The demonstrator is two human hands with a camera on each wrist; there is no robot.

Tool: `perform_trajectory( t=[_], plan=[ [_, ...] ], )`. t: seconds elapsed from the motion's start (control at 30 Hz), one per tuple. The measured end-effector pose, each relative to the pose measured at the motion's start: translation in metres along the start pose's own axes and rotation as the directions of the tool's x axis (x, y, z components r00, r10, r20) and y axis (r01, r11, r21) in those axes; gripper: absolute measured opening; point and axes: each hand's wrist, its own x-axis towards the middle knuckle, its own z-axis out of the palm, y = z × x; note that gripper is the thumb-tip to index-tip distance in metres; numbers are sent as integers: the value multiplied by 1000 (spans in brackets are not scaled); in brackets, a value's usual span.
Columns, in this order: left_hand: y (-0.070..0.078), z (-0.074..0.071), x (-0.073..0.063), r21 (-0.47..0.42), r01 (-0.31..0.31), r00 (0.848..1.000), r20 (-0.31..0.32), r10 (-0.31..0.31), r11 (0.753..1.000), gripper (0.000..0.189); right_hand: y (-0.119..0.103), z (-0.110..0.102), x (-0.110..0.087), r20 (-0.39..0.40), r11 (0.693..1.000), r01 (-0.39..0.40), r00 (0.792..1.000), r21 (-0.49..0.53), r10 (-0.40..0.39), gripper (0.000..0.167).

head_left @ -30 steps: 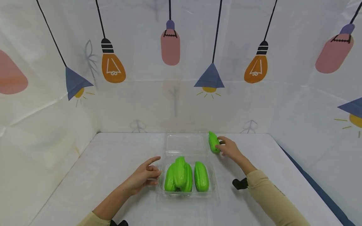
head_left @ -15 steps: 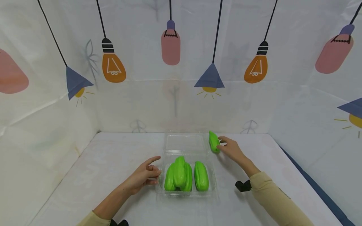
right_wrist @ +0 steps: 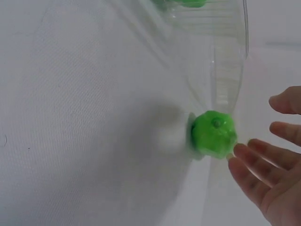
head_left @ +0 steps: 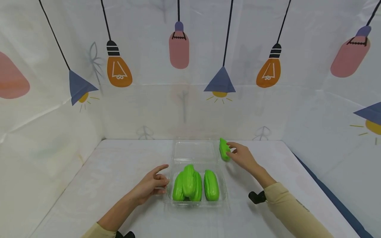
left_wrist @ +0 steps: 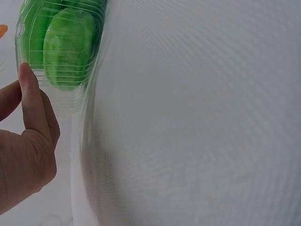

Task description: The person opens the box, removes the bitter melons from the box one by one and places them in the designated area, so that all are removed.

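Observation:
A clear plastic clamshell box (head_left: pixel 196 151) lies open on the table, its lid folded back. Several bright green, ridged, elongated vegetables (head_left: pixel 188 181) are bunched in its left side, and a single green vegetable (head_left: pixel 211 185) lies at its right. My left hand (head_left: pixel 150 185) rests against the left wall, fingers loosely bent; in the left wrist view a fingertip (left_wrist: pixel 26 70) meets the clear plastic. Beside the lid's right edge lies another green vegetable (head_left: pixel 224 150). My right hand (head_left: pixel 243 156) is right by it; in the right wrist view its fingers are spread, fingertips at the vegetable's side, thumb apart.
The white-covered table (head_left: pixel 125 158) ends at a white cloth wall (head_left: pixel 196 109) printed with lamps and bulbs, close behind the box lid. Black pieces (head_left: pixel 257 197) stick out at both wrists. Cloth walls also rise at left and right.
My right hand drew back slightly from the vegetable beside the lid, then came in over its edge again; the right forearm shifted a little right. My left hand and the box stay put.

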Motion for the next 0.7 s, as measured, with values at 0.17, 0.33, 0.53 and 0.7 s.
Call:
perform_trajectory(
  t=[0.17, 0.33, 0.53, 0.7],
  plan=[
    [1, 0, 1, 5, 1, 1000, 4, -1, 1000, 77, -13, 0, -3, -2, 999, 48, 999, 3, -48, 45],
    [1, 0, 0, 2, 2, 1000, 6, -2, 1000, 77, -32, 0, -7, 24, 997, 80, 996, 20, -81, 44],
    [2, 0, 0, -3, 7, 1000, 5, -7, 1000, 76, -54, 2, -13, 60, 991, 127, 990, 49, -130, 43],
    [3, 0, 0, -1, 4, 1000, 10, -4, 1000, 76, -69, 4, -19, 92, 987, 148, 984, 66, -153, 45]
  ],
)
